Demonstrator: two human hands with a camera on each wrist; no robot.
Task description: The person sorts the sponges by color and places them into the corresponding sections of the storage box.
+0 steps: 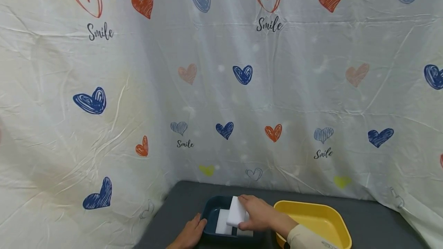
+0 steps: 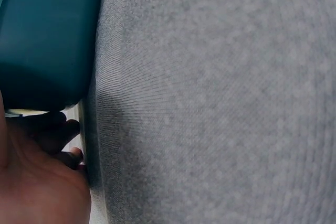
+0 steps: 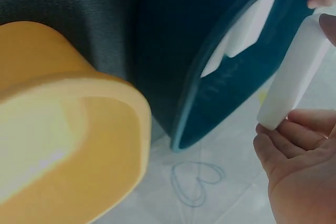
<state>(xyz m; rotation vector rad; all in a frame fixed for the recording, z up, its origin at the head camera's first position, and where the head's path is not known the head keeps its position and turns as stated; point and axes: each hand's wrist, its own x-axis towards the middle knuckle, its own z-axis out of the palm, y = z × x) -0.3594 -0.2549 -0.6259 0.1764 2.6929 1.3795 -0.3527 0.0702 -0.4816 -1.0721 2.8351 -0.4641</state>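
My right hand (image 1: 257,214) holds a white rectangular block (image 1: 237,212) between thumb and fingers, tilted over the dark teal bin (image 1: 210,205). In the right wrist view the same block (image 3: 294,72) spans from the thumb to the fingertips, close to the bin's rim. Inside the bin lie more white blocks (image 3: 253,27), partly hidden by the held one and the hand. My left hand (image 1: 191,233) grips the bin's left rim, thumb at the edge. From the left wrist, its fingers (image 2: 58,135) show curled by the bin's outer wall (image 2: 50,35).
A yellow bin (image 1: 311,205) stands just right of the teal one, under my right forearm. Both rest on a dark grey table surface (image 1: 187,193). Behind the table hangs a white curtain (image 1: 294,87) printed with hearts, which also closes in the sides.
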